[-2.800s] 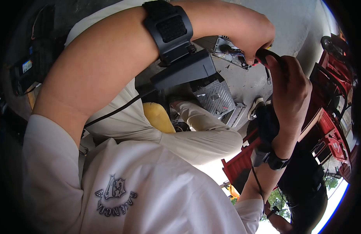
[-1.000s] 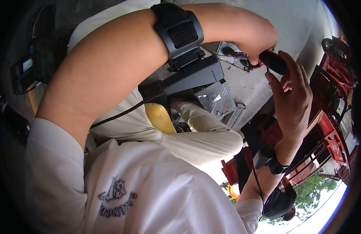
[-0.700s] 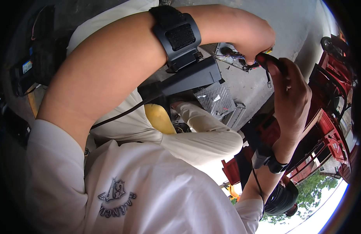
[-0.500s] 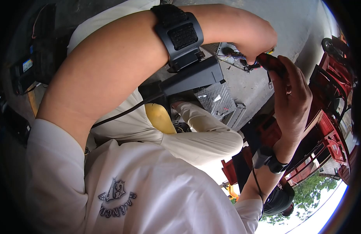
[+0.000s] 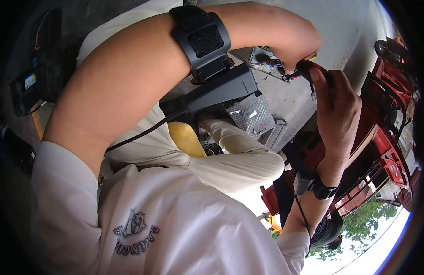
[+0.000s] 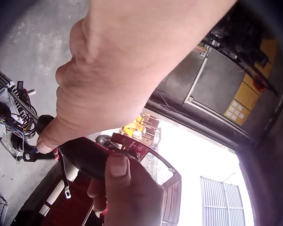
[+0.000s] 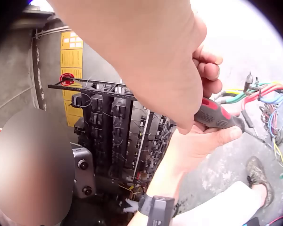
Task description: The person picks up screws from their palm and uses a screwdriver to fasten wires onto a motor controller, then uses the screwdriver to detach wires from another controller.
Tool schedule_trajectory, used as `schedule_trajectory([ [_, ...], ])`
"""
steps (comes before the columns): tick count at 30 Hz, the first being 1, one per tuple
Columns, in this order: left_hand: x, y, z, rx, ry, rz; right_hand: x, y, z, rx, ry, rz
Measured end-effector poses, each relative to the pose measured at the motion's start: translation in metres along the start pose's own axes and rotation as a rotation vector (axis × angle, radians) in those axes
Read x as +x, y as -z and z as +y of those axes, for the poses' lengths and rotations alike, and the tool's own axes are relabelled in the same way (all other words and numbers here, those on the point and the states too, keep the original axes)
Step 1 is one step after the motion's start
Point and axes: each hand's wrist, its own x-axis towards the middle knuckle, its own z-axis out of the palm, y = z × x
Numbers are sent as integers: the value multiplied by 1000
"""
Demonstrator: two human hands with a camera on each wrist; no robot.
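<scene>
A screwdriver with a black and red handle (image 7: 214,115) points its metal shaft (image 6: 26,104) toward a finned metal housing (image 6: 1,82) crowded with coloured wires. My left hand (image 5: 292,39) curls round the front of that handle, close to the shaft. At its back end my right hand (image 5: 338,101) grips, the thumb (image 6: 118,167) lying along the black grip. A black cable with a ring terminal (image 6: 67,191) hangs just below the handle. Thick red, green and blue cables (image 7: 269,92) spread beyond the tool in the right wrist view. The screwdriver's tip is lost among the wires.
On the concrete floor lies a tread-patterned metal plate (image 5: 253,114). A yellow curved object (image 5: 185,137) is by my legs. Red vehicle frames (image 5: 390,156) stand at the right. Another person in black (image 5: 326,231) is behind. The right wrist view shows a rack of black units (image 7: 118,127).
The fingers of my right hand, spread off the handle a second ago, have closed round it again. The handle has turned, and the person in black has bent lower since the earliest frame.
</scene>
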Motion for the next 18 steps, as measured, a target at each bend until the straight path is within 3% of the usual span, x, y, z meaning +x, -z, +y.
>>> schedule_trajectory([
  [3,0,1,-4,-16,10,21,-2,2,-5,92,68,101],
  [4,1,-1,-4,-29,16,21,-1,2,-6,107,169,133],
  [7,2,1,-4,-19,-3,8,2,-1,-1,137,223,131],
  [14,8,1,-8,-13,20,-32,1,3,-1,157,139,101],
  [17,10,8,-12,117,-99,-72,-6,4,4,206,134,155],
  [18,-4,23,-10,4,-73,-91,-10,6,7,216,97,178],
])
